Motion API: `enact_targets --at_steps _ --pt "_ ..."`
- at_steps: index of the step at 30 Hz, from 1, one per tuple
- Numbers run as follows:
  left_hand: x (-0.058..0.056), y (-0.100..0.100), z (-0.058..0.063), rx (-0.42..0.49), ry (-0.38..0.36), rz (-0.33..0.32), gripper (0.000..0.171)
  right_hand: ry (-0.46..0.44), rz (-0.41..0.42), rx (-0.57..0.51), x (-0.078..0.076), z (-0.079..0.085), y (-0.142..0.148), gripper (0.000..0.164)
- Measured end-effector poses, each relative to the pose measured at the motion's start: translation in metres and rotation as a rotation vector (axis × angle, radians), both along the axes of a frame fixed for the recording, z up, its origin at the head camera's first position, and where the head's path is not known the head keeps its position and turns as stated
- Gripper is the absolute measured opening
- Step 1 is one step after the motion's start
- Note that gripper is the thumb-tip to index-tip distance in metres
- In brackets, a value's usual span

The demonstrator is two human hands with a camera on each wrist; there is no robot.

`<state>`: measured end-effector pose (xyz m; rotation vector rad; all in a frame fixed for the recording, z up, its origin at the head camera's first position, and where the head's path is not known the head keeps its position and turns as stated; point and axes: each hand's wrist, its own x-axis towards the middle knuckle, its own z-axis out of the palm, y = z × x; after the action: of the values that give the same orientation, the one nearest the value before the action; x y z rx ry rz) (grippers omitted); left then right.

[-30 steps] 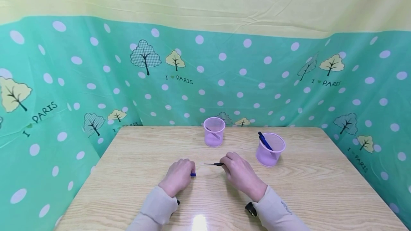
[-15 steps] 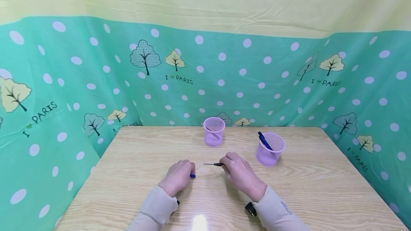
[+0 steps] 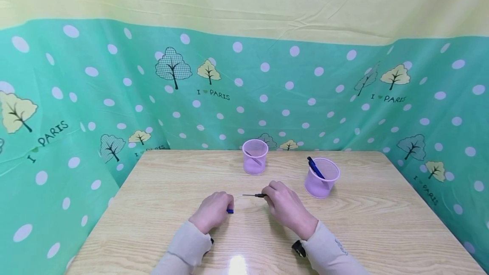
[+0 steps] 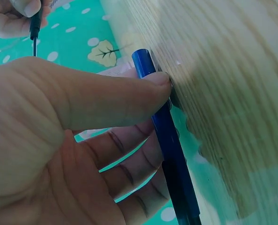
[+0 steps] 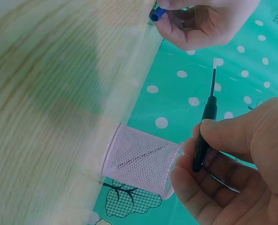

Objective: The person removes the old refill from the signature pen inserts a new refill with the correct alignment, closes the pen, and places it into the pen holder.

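My left hand (image 3: 214, 211) pinches a blue pen barrel (image 4: 169, 136) between thumb and fingers; one end of it pokes out past the fingertips in the head view. My right hand (image 3: 288, 209) grips a black pen section (image 5: 207, 122) by thumb and fingers. From that section a thin refill (image 5: 214, 77) sticks out toward the left hand, dark with a pale, clear-looking end. The barrel and the refill are apart, with a short gap between the hands. In the right wrist view, the near end of the blue barrel (image 5: 157, 15) looks hollow.
Behind the hands stands a purple mesh pen cup (image 3: 254, 162) with a dark thin item inside. To the right, another purple mesh cup (image 3: 318, 186) holds a blue pen (image 3: 315, 168). Both are on the wooden table (image 3: 172, 173), with a green dotted curtain (image 3: 214, 118) around it.
My left hand has shifted slightly toward me with the blue barrel, whose showing end sits a little lower. The right hand and the cups look the same.
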<state>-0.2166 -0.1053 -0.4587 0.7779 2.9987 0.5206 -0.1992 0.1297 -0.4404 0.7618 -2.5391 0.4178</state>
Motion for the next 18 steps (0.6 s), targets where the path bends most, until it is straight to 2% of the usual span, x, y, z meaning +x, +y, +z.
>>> enact_targets --at_steps 18 --pt "0.0018 -0.0005 0.0026 0.007 -0.025 -0.006 0.029 0.015 0.008 0.007 0.0001 -0.0021 -0.0003 0.011"
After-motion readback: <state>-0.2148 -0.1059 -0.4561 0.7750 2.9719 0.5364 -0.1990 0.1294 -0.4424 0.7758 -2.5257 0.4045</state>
